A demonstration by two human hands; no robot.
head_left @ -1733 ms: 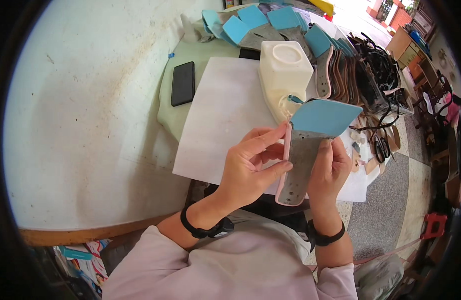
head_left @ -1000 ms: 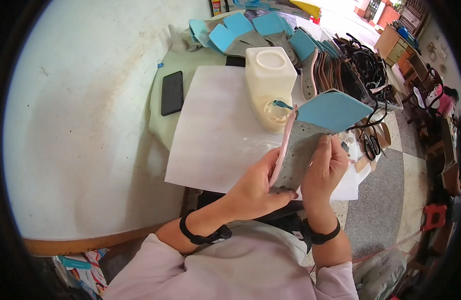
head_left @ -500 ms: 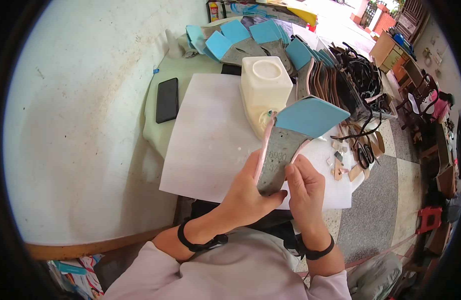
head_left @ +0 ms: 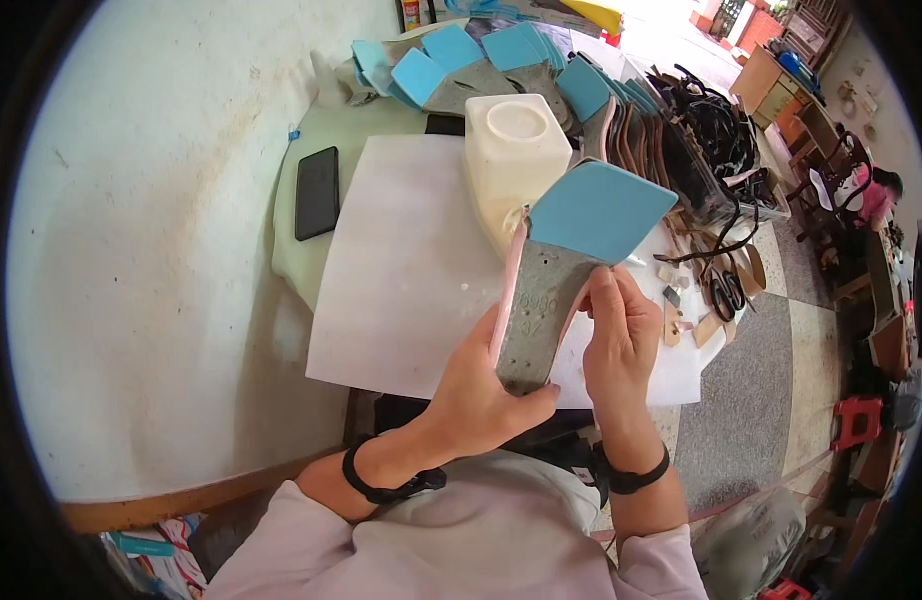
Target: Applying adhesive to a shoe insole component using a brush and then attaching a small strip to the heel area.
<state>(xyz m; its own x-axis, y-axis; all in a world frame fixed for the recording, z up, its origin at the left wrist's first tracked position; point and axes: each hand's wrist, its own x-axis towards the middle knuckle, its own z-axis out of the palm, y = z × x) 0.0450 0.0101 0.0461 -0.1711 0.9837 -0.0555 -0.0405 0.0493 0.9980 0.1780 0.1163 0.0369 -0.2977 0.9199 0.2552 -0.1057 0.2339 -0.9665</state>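
Note:
Over the white sheet I hold a curved shoe insole (head_left: 543,290), with a grey underside, pinkish edging and a bent-up light blue pad (head_left: 601,212) at its far end. My left hand (head_left: 486,385) wraps the near end, fingers behind the left edge and thumb across the bottom. My right hand (head_left: 621,335) pinches the right edge, thumb on top, close to where the grey meets the blue. Its other fingertips are partly hidden. Just behind the insole, a cream plastic jug (head_left: 516,150) lies tipped over, its neck partly covered by the piece.
The white sheet (head_left: 401,280) covers a pale green table (head_left: 301,250). A black phone (head_left: 317,193) lies at left. More blue-ended insoles (head_left: 451,50) are stacked behind the jug. To the right are a bin of black straps (head_left: 711,140), scissors (head_left: 727,293) and scraps (head_left: 673,325).
My right hand has slid up along the insole's right edge toward the blue pad. The insole has turned slightly, and the whole view has shifted a little.

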